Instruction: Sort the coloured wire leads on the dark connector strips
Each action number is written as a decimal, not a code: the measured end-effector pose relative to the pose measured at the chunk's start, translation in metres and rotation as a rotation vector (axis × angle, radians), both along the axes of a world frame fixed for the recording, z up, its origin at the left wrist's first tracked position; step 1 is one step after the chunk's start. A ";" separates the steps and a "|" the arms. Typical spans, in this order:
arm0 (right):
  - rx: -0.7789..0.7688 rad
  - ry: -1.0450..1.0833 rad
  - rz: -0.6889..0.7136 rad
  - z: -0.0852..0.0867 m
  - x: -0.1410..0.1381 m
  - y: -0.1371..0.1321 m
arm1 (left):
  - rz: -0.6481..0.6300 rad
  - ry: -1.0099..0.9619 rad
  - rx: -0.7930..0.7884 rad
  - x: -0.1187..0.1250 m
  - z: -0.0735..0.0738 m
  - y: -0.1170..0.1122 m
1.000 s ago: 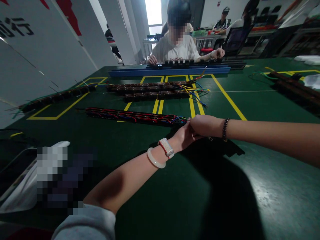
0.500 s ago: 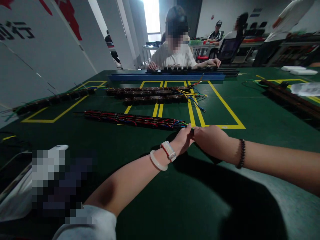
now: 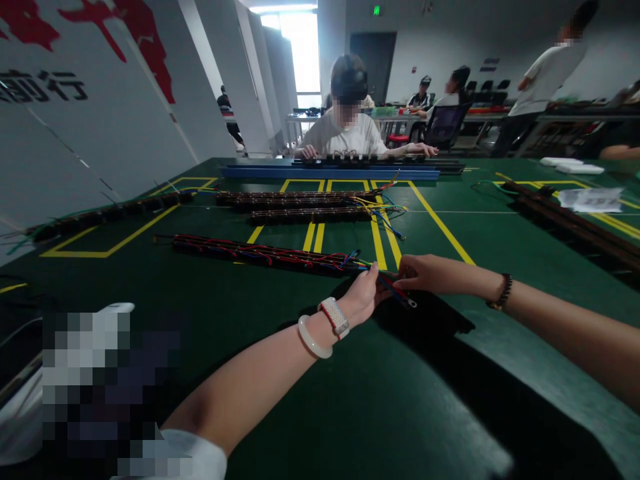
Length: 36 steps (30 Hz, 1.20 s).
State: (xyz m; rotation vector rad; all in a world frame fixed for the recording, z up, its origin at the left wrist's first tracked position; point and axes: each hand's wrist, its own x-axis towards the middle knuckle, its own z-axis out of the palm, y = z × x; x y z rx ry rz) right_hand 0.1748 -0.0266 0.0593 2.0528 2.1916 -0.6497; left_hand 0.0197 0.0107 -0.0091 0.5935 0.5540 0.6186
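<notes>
A long dark wiring assembly (image 3: 265, 255) with red and blue wires lies slantwise on the green table. At its right end my left hand (image 3: 363, 292), with a watch and a pale bangle at the wrist, is closed around the loose wires. Just to the right, my right hand (image 3: 425, 273) pinches at the same wires with bent fingertips. A few wire ends (image 3: 403, 297) stick out below the fingers, one with a metal ring terminal (image 3: 412, 304). Which single wire the right fingertips grip is hard to make out.
More wired assemblies (image 3: 310, 215) lie beyond on yellow tape lines. Others rest at the left (image 3: 115, 212) and right (image 3: 575, 227). A blue rail (image 3: 330, 173) runs along the far edge, where a person (image 3: 345, 133) sits with hands on dark parts. A plastic packet (image 3: 590, 199) lies right.
My right hand has shifted slightly away from the left and its fingers have opened out into a pinch. Wire ends with a ring terminal now show below. The view has tilted up.
</notes>
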 end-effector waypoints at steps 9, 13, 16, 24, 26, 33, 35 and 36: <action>-0.144 0.328 0.028 -0.005 0.013 0.011 | -0.012 -0.027 0.024 -0.001 -0.005 0.000; -0.021 0.203 0.034 -0.005 0.029 0.027 | 0.006 -0.011 0.012 -0.003 -0.004 -0.001; 0.202 -0.009 0.119 0.002 0.036 0.040 | -0.038 0.002 -0.008 -0.006 -0.002 -0.001; 0.316 -0.154 0.231 -0.002 0.042 0.079 | -0.092 0.106 -0.055 -0.015 0.009 -0.002; 0.313 -0.147 0.242 -0.007 0.043 0.089 | -0.102 0.119 -0.037 -0.016 0.010 -0.002; 0.306 -0.049 0.333 -0.010 0.049 0.086 | -0.097 0.099 -0.075 -0.013 0.010 -0.001; 0.419 -0.120 0.377 -0.011 0.046 0.072 | -0.100 0.067 -0.087 -0.011 0.009 -0.001; 0.503 -0.156 0.403 -0.011 0.043 0.063 | -0.107 0.053 -0.088 -0.011 0.009 0.000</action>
